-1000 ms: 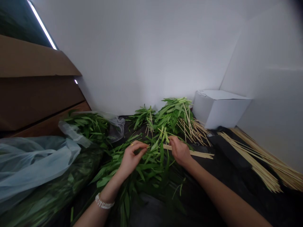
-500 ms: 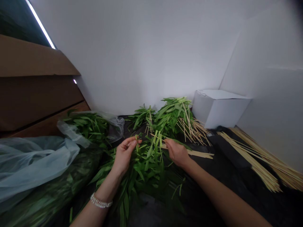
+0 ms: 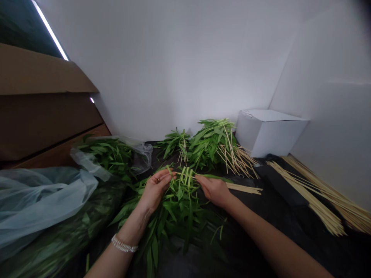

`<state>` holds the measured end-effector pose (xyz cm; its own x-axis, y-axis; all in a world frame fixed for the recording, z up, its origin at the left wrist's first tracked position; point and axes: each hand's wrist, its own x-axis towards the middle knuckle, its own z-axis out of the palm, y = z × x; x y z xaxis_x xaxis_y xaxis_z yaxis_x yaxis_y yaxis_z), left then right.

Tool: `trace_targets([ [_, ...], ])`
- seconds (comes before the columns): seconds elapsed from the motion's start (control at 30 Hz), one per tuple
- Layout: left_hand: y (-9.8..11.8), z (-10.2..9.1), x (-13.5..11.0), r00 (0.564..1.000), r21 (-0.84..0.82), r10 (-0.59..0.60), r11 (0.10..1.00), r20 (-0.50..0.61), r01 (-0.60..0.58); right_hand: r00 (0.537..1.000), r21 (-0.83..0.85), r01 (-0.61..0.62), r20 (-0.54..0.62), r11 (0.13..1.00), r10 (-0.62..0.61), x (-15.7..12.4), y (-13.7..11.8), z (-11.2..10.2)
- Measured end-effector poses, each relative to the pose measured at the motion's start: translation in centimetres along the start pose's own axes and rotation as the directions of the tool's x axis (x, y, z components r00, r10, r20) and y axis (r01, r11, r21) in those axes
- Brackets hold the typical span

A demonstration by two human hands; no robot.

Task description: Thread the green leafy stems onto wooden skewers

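Note:
My left hand (image 3: 154,188) has its fingers pressed together around the pale green stem ends of leafy greens (image 3: 181,200), held upright over the black-covered table (image 3: 272,216). My right hand (image 3: 212,188) grips a few thin bamboo skewers (image 3: 242,188) that stick out to its right, their left tips reaching into the same stems. The two hands sit close together, with the bunch of stems between them. A beaded bracelet (image 3: 124,245) circles my left wrist.
A heap of greens threaded on skewers (image 3: 216,144) lies behind the hands. A white box (image 3: 268,131) stands at the back right. Loose skewers (image 3: 321,199) lie along the right wall. A plastic bag of greens (image 3: 58,200) and brown cardboard (image 3: 43,104) fill the left.
Both hands have drawn a little closer to me and leftward. The upright stems between them are gathered tighter and lower, and my left fingers have closed on the stem ends.

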<state>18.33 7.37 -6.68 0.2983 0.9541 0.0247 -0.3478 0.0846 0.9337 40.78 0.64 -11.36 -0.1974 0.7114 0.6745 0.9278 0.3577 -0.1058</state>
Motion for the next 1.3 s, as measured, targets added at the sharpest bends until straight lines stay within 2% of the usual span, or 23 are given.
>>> trace_targets([
  [0.53, 0.09, 0.35, -0.18, 0.999, 0.007, -0.016, 1.0, -0.031, 0.017, 0.999, -0.037, 0.039, 0.022, 0.999, -0.039, 0.01, -0.12, -0.15],
  [1.13, -0.15, 0.33, -0.05, 0.999, 0.014, -0.02, 1.0, -0.049, 0.021, 0.996, -0.062, 0.024, 0.092, 0.998, -0.019, 0.05, -0.16, -0.33],
  [1.3, -0.01, 0.42, -0.15, 0.998, 0.014, -0.023, 1.0, -0.054, 0.023, 0.997, -0.09, 0.024, 0.077, 0.996, -0.017, 0.02, -0.3, -0.27],
])
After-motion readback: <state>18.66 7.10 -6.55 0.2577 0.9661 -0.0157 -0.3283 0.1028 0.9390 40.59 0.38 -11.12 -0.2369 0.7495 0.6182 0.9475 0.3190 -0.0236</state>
